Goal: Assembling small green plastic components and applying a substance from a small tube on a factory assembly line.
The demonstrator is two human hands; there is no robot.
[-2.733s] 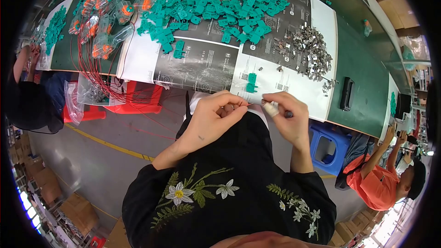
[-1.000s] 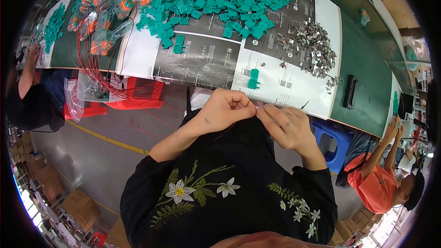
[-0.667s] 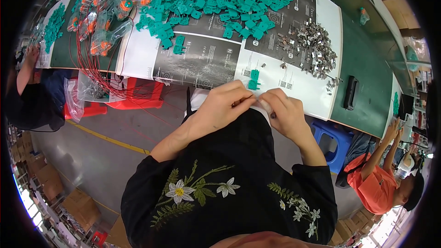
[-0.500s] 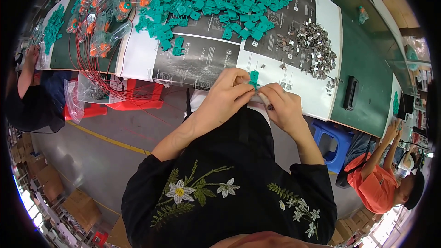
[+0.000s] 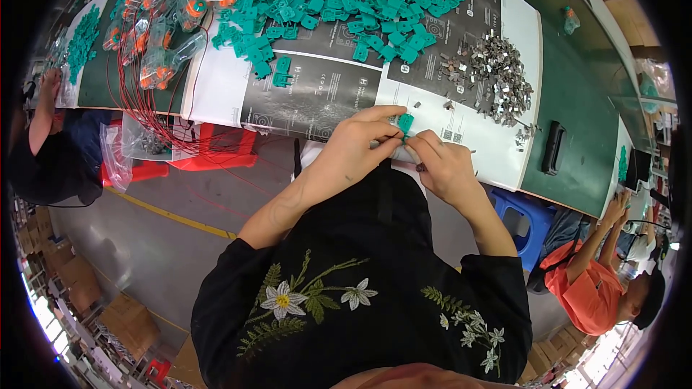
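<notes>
At the near edge of the sheet (image 5: pixel 497 161), the left hand (image 5: pixel 358 142) curls at 1 green clip (image 5: pixel 406 123) and the right hand (image 5: pixel 448 167) bunches at its near end; I can't tell what either grips. It looks like fine fitting, calling next for steady alignment.

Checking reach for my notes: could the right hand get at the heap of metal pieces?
Probably yes: the heap of metal pieces lies ahead and rightward across flat white paper, though the right hand is at the green part.
</notes>
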